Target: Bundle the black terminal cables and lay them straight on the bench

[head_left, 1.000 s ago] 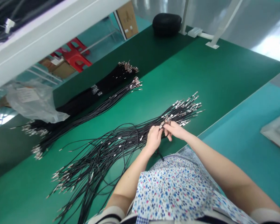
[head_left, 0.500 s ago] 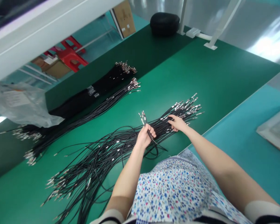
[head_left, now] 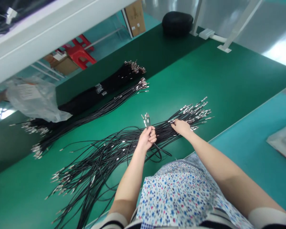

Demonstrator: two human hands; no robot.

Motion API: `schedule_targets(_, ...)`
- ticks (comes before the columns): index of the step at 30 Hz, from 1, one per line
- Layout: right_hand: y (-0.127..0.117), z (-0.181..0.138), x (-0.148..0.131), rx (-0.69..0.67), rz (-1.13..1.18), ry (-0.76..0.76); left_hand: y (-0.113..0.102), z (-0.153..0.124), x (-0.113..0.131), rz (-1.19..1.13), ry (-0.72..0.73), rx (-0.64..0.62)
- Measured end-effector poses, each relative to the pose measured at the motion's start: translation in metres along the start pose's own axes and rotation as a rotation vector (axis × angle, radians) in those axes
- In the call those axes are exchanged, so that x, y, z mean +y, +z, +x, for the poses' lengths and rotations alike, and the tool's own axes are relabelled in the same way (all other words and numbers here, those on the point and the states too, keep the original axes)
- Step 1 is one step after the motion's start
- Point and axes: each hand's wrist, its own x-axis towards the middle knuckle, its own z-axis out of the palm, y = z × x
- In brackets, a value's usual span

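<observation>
Our left hand [head_left: 146,139] was closed in a fist around a small bunch of wires [head_left: 146,121], the fingers pressed together about it, and the metal terminals stood clear above the thumb. Our right hand [head_left: 181,127] lay on the loose pile of wires [head_left: 109,151], its fingers resting among the terminal ends [head_left: 196,109]. We could not tell whether they pinched a wire or only touched.

The pile lay spread on the green table [head_left: 216,73], right in front of us. The held bunch rose out of its middle.

We judged these wires to be light and limp. They were thin black leads that sag, loop and snag on one another, as the slack loop [head_left: 158,152] below our left fist suggested. The insulation looked smooth, so a single lead could slip through a loose grip. The small crimped terminals seemed the delicate part, easy to bend or catch. We thought the best hold was on the insulation just behind the terminals, where the ends can be kept level.

The pile's long axis ran on a slant across the table. One fan of terminals was at the far right and the other ends [head_left: 62,181] splayed toward the near left. The held bunch pointed its terminals up and away from us, and its tails trailed back toward our body.

Two neater bundles [head_left: 97,106] lay parallel beyond the pile and well apart from it, near a plastic bag [head_left: 35,100].
</observation>
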Motion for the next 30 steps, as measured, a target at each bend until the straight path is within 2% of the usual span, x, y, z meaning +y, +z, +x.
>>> schedule_targets(2, 0.000, -0.009, -0.001, -0.015, 0.015, -0.012, 0.000, -0.005, -0.002, 0.020, 0.000, 0.010)
schedule_targets(5, 0.001, -0.035, -0.006, 0.113, 0.060, -0.102, 0.000, -0.009, -0.004, 0.058, 0.001, 0.024)
schedule_targets(8, 0.004, -0.066, -0.014, 0.217, 0.139, -0.384, 0.004, -0.007, -0.003, 0.114, 0.050, 0.035)
schedule_targets(11, 0.006, -0.087, -0.022, 0.132, 0.259, -0.680, 0.014, -0.001, -0.005, 0.183, 0.115, 0.047)
schedule_targets(13, 0.008, -0.093, -0.024, 0.054, 0.305, -0.775, 0.022, 0.003, -0.009, 0.203, 0.169, 0.091)
schedule_targets(18, 0.014, -0.096, -0.025, 0.052, 0.315, -0.754, 0.031, 0.007, -0.017, 0.140, 0.289, 0.155)
schedule_targets(24, 0.018, -0.098, -0.025, 0.015, 0.223, -0.823, 0.028, 0.008, -0.005, 0.080, 0.359, 0.174)
schedule_targets(27, 0.016, -0.098, -0.024, 0.021, 0.121, -0.801, 0.024, 0.011, 0.001, 0.104, 0.317, 0.137)
schedule_targets(30, 0.010, -0.097, -0.023, 0.057, -0.010, -0.824, 0.022, 0.014, 0.002, 0.222, 0.193, 0.117)
